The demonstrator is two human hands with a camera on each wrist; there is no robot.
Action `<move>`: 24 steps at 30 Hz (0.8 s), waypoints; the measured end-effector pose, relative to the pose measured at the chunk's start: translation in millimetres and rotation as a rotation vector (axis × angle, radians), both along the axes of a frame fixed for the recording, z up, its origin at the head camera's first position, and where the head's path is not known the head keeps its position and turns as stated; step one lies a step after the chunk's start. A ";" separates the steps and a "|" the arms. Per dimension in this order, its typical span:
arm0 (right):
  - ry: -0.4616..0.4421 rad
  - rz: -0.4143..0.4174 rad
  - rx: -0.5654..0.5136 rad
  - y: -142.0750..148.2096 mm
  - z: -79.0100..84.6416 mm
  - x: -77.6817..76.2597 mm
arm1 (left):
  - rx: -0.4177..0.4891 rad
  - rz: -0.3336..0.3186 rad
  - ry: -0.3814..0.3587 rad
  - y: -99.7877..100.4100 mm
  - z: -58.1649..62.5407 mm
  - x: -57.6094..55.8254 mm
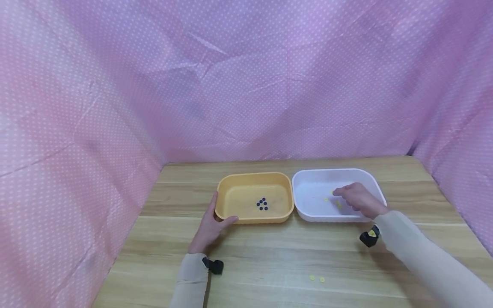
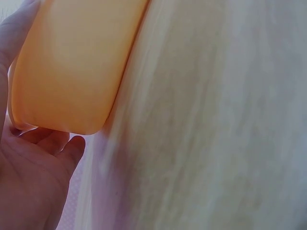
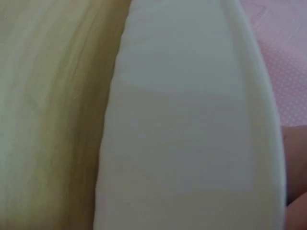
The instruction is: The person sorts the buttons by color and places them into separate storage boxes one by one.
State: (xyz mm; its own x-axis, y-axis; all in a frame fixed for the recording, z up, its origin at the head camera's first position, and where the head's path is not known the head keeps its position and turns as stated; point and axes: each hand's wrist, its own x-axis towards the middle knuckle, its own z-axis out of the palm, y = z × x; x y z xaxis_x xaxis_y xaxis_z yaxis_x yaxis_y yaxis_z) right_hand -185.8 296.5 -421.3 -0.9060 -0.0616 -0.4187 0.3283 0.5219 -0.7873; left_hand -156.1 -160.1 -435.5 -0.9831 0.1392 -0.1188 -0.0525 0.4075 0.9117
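Observation:
An orange plastic tray (image 1: 252, 175) stands on the table, with several small dark buttons (image 1: 261, 208) inside it. My left hand (image 1: 209, 226) holds its front left corner, thumb along the front rim and fingers against the left side. In the left wrist view, fingers (image 2: 72, 151) curl at the corner of the orange wall. Over the white plastic tray (image 1: 331, 171) my right hand (image 1: 358, 197) reaches down, fingertips right at a small yellow button (image 1: 332, 192). I cannot tell whether it pinches that button. More yellow buttons (image 1: 326, 199) lie in this tray.
Two yellow buttons (image 1: 317, 279) lie on the wooden table (image 1: 265, 256) near its front. Both trays stand side by side. Pink dotted cloth (image 1: 246, 85) hangs behind and at both sides. Each wrist wears a small black device (image 1: 369, 238).

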 end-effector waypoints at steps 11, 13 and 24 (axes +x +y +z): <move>0.005 0.016 0.046 0.7 -9.0 -6.3 | 0.001 0.028 0.056 -6.2 -27.3 -9.6; 0.022 0.023 0.060 2.1 -10.2 -7.1 | 0.002 0.026 0.057 -6.0 -27.3 -9.6; 0.188 0.085 0.186 1.0 -2.3 -2.5 | 0.014 0.028 0.056 -6.2 -26.1 -8.2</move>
